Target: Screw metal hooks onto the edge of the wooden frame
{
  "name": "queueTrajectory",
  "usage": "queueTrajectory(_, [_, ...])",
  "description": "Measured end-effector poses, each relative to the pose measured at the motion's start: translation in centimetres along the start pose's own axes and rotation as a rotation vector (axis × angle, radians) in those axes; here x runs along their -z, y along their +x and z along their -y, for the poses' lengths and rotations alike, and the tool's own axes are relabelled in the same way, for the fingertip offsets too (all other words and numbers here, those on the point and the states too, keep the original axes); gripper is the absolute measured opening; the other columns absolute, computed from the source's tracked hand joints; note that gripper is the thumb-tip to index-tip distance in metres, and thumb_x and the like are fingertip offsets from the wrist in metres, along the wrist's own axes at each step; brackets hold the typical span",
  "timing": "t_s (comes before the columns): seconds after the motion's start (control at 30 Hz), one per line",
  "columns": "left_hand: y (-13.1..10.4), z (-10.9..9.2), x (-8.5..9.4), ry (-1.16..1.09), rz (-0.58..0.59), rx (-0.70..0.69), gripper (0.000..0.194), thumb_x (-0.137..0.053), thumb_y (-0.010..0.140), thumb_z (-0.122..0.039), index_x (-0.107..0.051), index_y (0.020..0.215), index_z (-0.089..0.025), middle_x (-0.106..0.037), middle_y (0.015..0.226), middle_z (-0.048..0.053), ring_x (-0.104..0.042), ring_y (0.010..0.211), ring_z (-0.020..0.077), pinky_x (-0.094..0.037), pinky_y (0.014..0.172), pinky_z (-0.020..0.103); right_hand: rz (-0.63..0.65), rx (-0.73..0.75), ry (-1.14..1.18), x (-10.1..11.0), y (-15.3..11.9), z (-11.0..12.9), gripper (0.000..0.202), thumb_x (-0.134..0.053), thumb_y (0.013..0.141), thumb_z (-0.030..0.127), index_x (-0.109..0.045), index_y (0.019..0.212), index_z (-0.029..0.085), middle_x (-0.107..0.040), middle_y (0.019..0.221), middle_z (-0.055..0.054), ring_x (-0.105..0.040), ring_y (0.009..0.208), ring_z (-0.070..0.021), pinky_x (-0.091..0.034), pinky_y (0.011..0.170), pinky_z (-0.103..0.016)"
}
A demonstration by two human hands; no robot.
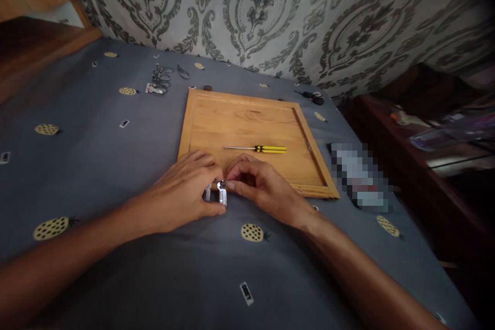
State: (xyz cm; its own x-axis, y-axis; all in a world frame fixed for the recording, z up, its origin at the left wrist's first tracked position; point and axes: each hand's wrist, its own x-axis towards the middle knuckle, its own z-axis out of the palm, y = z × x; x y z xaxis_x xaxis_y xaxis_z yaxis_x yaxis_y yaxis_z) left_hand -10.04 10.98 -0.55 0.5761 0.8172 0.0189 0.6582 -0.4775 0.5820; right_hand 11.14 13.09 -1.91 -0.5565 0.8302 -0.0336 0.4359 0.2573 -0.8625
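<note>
My left hand [189, 185] grips a small shiny metal bracket [222, 194] at the near left corner of a wooden panel. From the right, my right hand [263, 185] comes up to the bracket, its thumb and index finger pinched beside it; whatever they hold is too small to make out. The framed wooden panel [240, 118] lies flat on the grey-blue patterned cloth [154, 278]. On the panel rests a screwdriver [270, 149] with a yellow and black handle, its tip pointing left.
Several metal pieces [157, 88] lie beyond the panel at the left. Dark-handled scissors [315, 97] are behind its right corner. A pixelated object [361, 180] lies right of the panel. A patterned wall covering [263, 5] rises behind; a dark red piece of furniture [382, 124] stands at the right.
</note>
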Motion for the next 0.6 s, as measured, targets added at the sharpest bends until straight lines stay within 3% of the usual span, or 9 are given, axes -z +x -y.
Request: queueTrajectory(0.6, [-0.09, 0.16, -0.09, -0.012, 0.002, -0.002, 0.025, -0.083, 0.078, -0.027, -0.060, 0.085, -0.020, -0.060, 0.098, 0.002, -0.056, 0.105, 0.0267, -0.046, 0.093, 0.042, 0.033, -0.095, 0.090, -0.07, 0.76, 0.39, 0.012, -0.069, 0.085, 0.027, -0.068, 0.077, 0.017, -0.062, 0.087, -0.003, -0.059, 0.077, -0.0128, -0.048, 0.072, -0.027])
